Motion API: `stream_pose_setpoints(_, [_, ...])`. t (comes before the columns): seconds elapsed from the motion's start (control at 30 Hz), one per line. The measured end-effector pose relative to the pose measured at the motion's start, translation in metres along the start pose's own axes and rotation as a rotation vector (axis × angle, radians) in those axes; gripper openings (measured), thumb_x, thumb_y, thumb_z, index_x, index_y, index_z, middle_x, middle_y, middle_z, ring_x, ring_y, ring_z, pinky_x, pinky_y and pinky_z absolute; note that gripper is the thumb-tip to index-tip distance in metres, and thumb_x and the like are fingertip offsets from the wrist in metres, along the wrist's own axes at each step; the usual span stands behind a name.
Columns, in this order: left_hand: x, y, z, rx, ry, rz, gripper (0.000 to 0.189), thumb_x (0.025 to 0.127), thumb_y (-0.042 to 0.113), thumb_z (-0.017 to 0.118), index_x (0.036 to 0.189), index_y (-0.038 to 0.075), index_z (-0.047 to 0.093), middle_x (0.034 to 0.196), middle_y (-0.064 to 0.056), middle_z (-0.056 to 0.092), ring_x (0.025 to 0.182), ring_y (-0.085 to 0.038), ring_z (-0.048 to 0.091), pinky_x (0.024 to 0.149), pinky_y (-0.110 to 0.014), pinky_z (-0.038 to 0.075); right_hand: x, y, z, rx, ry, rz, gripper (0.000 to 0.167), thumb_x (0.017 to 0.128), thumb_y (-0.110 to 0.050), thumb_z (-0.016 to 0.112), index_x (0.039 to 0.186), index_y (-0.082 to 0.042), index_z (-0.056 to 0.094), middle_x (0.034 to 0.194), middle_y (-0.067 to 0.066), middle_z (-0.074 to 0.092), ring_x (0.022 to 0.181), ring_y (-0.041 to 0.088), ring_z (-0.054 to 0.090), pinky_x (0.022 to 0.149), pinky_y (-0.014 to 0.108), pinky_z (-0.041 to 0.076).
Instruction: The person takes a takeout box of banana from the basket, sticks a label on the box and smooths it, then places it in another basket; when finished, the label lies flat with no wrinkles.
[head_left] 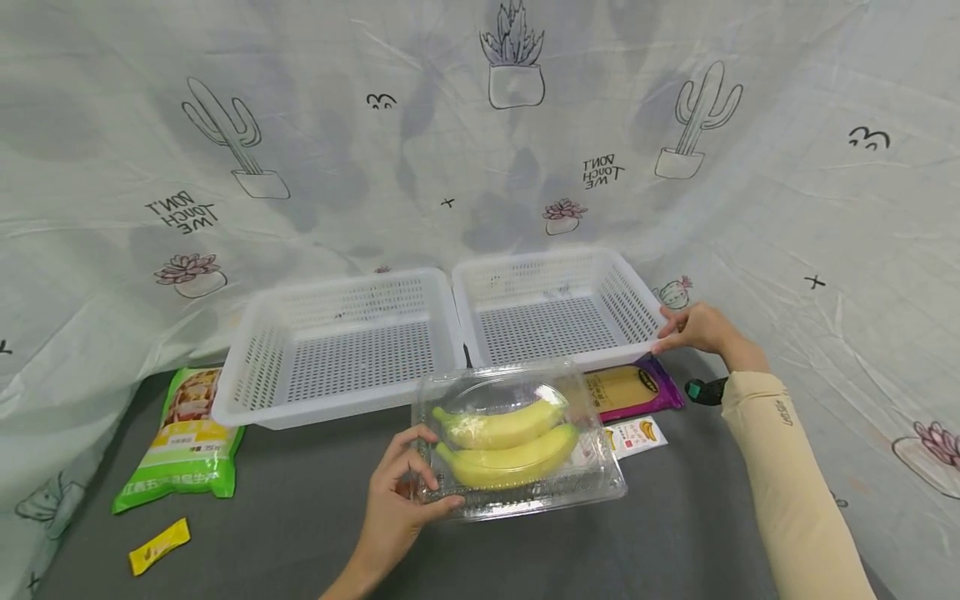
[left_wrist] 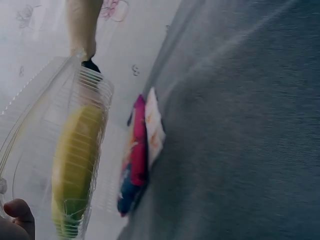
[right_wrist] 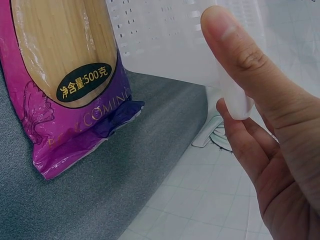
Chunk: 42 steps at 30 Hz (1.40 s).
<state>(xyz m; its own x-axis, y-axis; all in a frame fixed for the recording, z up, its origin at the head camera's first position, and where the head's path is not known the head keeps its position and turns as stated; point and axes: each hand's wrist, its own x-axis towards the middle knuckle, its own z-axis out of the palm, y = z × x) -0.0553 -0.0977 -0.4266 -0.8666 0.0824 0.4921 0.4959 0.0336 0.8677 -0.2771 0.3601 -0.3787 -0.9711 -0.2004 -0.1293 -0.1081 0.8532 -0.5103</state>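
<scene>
Standing here watching, what I notice is how the clear plastic box (head_left: 525, 503) sits relative to everything else. It has 2 bananas (head_left: 513, 457) in it, and it's right in front of the person, looking like it's held up off the tabletop (head_left: 300, 508). The left hand (head_left: 393, 496) grips its left end, thumb on the near edge and fingers on the side. The box's long axis runs roughly left to right, and the bananas lie the same way, their right ends angled a bit away from the person.

The right hand (head_left: 701, 327) is well apart from the box, off to the far right, pinching the near right corner of the right basket (head_left: 543, 327) between thumb and fingers. So the left hand is easily the nearer of the 2 to the bananas.

That basket is just beyond the box, with its near wall standing between them. Low down in that same gap there's a purple noodle pack (head_left: 622, 390), partly behind the box, plus a white packet (head_left: 641, 435) just in front of it. Can't tell from here if the basket touches the noodle pack.

The left basket (head_left: 352, 358) sits right beside the other basket. Over on the far left there's a green bag (head_left: 187, 446) near its corner, and a small yellow packet (head_left: 159, 546) closer to the person.
</scene>
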Motion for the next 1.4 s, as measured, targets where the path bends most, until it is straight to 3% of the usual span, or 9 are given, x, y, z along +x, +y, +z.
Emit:
stream_pose_setpoints(0.17, [-0.013, -0.010, -0.007, 0.000, 0.024, 0.028, 0.040, 0.061, -0.019, 0.080, 0.072, 0.006, 0.050, 0.119, -0.010, 0.048, 0.049, -0.012, 0.031, 0.034, -0.020, 0.031, -0.001, 0.003, 0.000, 0.025, 0.011, -0.008, 0.043, 0.067, -0.036, 0.087, 0.084, 0.002, 0.075, 0.138, 0.023, 0.037, 0.059, 0.016, 0.028, 0.052, 0.027, 0.031])
stream_pose_setpoints(0.47, [-0.036, -0.019, -0.029, 0.080, 0.054, -0.055, 0.043, 0.060, -0.016, 0.082, 0.071, 0.010, 0.050, 0.119, -0.009, 0.050, 0.056, -0.006, 0.038, 0.033, -0.019, 0.031, 0.000, 0.002, 0.001, 0.012, 0.009, 0.005, 0.043, 0.069, -0.036, 0.087, 0.086, 0.002, 0.075, 0.140, 0.023, 0.036, 0.060, 0.018, 0.028, 0.055, 0.027, 0.033])
stream_pose_setpoints(0.63, [-0.047, -0.023, -0.042, 0.103, 0.060, -0.020, 0.044, 0.059, -0.021, 0.079, 0.071, 0.008, 0.048, 0.120, -0.005, 0.049, 0.068, -0.007, 0.045, 0.036, -0.020, 0.035, -0.001, 0.001, 0.001, 0.017, 0.005, 0.012, 0.042, 0.069, -0.035, 0.086, 0.087, 0.002, 0.075, 0.140, 0.023, 0.036, 0.061, 0.019, 0.028, 0.056, 0.028, 0.033])
stream_pose_setpoints(0.8, [-0.053, -0.025, -0.057, 0.118, 0.050, 0.014, 0.047, 0.056, -0.026, 0.077, 0.072, 0.007, 0.047, 0.122, -0.002, 0.049, 0.055, -0.010, 0.037, 0.038, -0.021, 0.035, -0.001, 0.000, 0.001, 0.016, 0.003, 0.014, 0.041, 0.070, -0.034, 0.086, 0.086, 0.002, 0.075, 0.140, 0.023, 0.036, 0.061, 0.019, 0.029, 0.056, 0.028, 0.034])
stream_pose_setpoints(1.0, [-0.057, -0.024, -0.076, 0.176, 0.021, 0.004, 0.050, 0.055, -0.024, 0.079, 0.075, 0.007, 0.046, 0.124, -0.003, 0.049, 0.055, -0.011, 0.034, 0.038, -0.022, 0.032, 0.000, 0.001, 0.002, 0.010, 0.006, 0.009, 0.043, 0.070, -0.036, 0.086, 0.087, 0.002, 0.075, 0.140, 0.022, 0.036, 0.061, 0.018, 0.028, 0.058, 0.028, 0.034])
stream_pose_setpoints(1.3, [-0.063, -0.024, -0.101, 0.143, 0.014, -0.004, 0.050, 0.055, -0.029, 0.075, 0.075, 0.005, 0.045, 0.125, -0.002, 0.049, 0.071, -0.009, 0.045, 0.048, -0.023, 0.040, 0.002, 0.003, 0.002, 0.016, 0.012, 0.015, 0.046, 0.067, -0.039, 0.086, 0.085, 0.001, 0.075, 0.140, 0.023, 0.036, 0.057, 0.016, 0.027, 0.054, 0.028, 0.033])
stream_pose_setpoints(1.4, [-0.066, -0.025, -0.110, 0.145, 0.009, 0.008, 0.051, 0.053, -0.031, 0.075, 0.075, 0.004, 0.045, 0.124, -0.002, 0.048, 0.090, -0.007, 0.052, 0.052, -0.021, 0.043, 0.001, 0.004, 0.002, 0.014, 0.014, 0.014, 0.046, 0.066, -0.040, 0.087, 0.085, 0.001, 0.075, 0.139, 0.023, 0.037, 0.056, 0.016, 0.027, 0.052, 0.027, 0.031])
